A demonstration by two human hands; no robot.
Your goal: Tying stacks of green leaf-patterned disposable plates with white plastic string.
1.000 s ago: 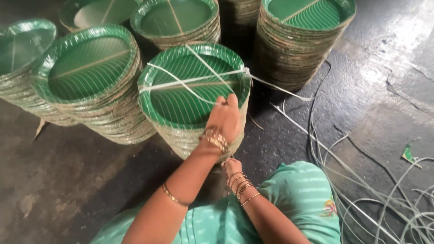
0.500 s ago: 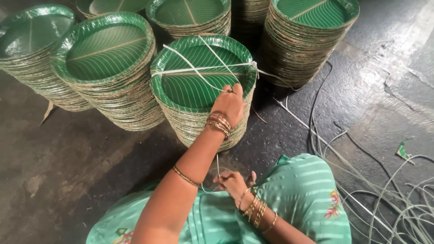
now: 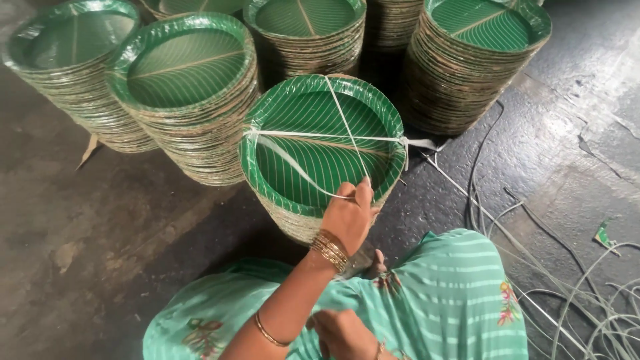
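A tall stack of round green paper plates printed like a ribbed leaf (image 3: 313, 143) stood on the dark, worn concrete floor (image 3: 93, 220), directly in front of a seated person. The stack rose upright, its long axis vertical, and the top plate faced up with its printed midrib running roughly left to right. A thin white plastic strap (image 3: 333, 137) crossed the top plate in several lines, one stretched from rim to rim and others slanting down toward the near edge, apparently to bind the stack so it would not slide apart.

The left hand (image 3: 348, 217) rested on the near rim of the stack, fingers closed around the strap where the lines met, seemingly holding it taut. The right hand (image 3: 343, 333) sat low at the lap, well apart from the left; it looked curled, but whether it gripped anything could not be told. Gold bangles (image 3: 331, 248) circled the left wrist. A pale green striped garment (image 3: 433, 300) covered the knees, just beside the stack's base.

Around it stood more stacks of the same green plates: one close on the left (image 3: 187, 63), another farther left (image 3: 67, 40), one behind (image 3: 305, 20) and one at the right rear (image 3: 483, 30), none showing a strap. Loose lengths of white strap (image 3: 573, 293) lay tangled on the floor to the right, within reach.
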